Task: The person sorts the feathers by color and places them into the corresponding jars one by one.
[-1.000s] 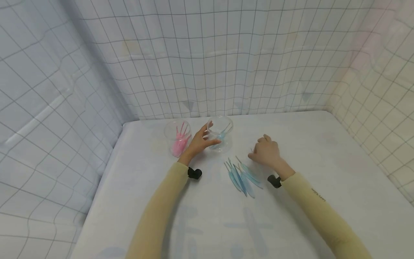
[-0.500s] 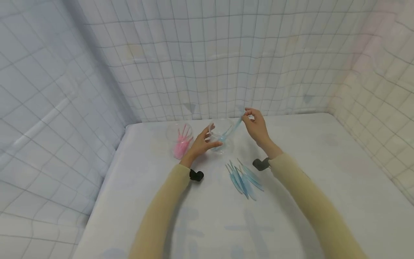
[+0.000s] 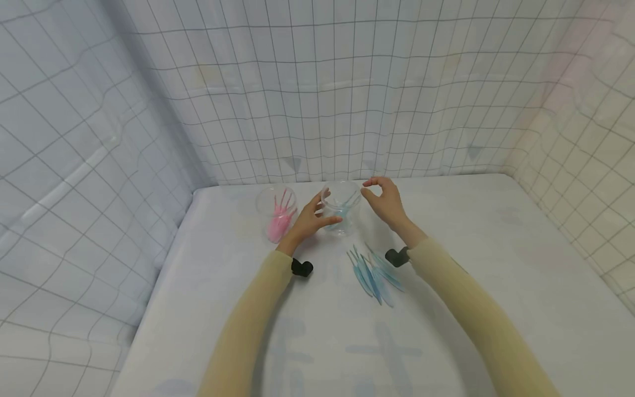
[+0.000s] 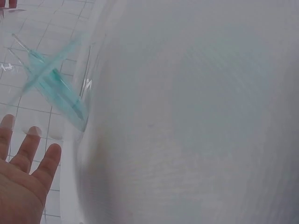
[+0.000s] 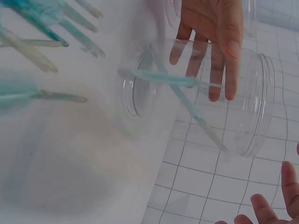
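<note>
My left hand is round the left side of a clear plastic jar, thumb in front and fingers behind. Inside the jar lie several slim blue pieces with thin stems, feather-like in shape; two cross in the right wrist view. Beside the jar's rim, on the right, is my right hand, its fingers parted with nothing seen between them. More slim blue pieces are spread on the table in front of the jar. Their exact kind is hard to tell.
A second clear jar, with pink stemmed pieces inside, stands left of my left hand. White cloth covers the table. A grid-patterned white curtain rises behind and along the sides.
My right hand has gone from beside the table pile to the jar's rim, carrying a blue piece. That piece has left my fingers; crossed pieces are in the jar. The left hand stays.
</note>
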The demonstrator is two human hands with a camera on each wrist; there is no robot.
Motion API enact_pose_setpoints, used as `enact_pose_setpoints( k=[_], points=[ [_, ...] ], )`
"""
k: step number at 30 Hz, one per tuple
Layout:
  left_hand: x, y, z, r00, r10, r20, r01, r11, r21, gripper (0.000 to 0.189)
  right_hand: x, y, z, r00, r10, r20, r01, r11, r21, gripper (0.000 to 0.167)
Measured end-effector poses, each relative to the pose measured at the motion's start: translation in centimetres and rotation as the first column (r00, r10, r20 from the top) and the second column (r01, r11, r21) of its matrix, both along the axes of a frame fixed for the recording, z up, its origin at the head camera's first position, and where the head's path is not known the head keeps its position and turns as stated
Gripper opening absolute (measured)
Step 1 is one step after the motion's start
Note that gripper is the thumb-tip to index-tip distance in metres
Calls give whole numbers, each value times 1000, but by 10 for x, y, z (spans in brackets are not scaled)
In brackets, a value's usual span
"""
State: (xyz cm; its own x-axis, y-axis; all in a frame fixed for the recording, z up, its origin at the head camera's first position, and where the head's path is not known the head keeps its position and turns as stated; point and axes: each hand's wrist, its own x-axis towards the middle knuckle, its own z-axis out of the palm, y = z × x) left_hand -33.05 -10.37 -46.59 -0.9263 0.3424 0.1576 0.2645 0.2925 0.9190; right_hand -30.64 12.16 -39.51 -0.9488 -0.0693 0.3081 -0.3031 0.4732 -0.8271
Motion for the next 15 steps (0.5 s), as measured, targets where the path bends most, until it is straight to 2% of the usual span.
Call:
enact_pose_setpoints(
  k=[4, 6, 7, 9, 12, 14, 15],
  points=[
    [-5, 0, -7, 1000, -1, -15, 1, 1000, 7, 92, 12, 12, -6, 999, 26, -36, -19, 984, 179, 18],
    [-5, -1, -7, 1000, -6, -22, 6, 1000, 8, 93, 21, 17, -9, 999, 38, -9, -33, 946, 322, 19],
    [-5, -1, -7, 1000, -7, -23, 7, 1000, 6, 92, 26, 19, -11, 999, 45, 16, -48, 917, 395, 20],
    [-4, 0, -5, 1000, -7, -19, 7, 1000, 2, 91, 35, 21, -16, 996, 54, 70, -83, 840, 537, 22],
    [1, 0, 3, 1000, -13, 0, 13, 1000, 11, 90, 45, 21, -25, 989, 65, 132, -138, 726, 674, 23],
    [7, 1, 11, 1000, -24, 10, 24, 1000, 16, 88, 49, 21, -33, 986, 65, 151, -155, 677, 720, 23],
    [10, 1, 14, 999, -32, 15, 32, 999, 19, 87, 51, 21, -37, 985, 65, 160, -162, 663, 731, 23]
  ],
)
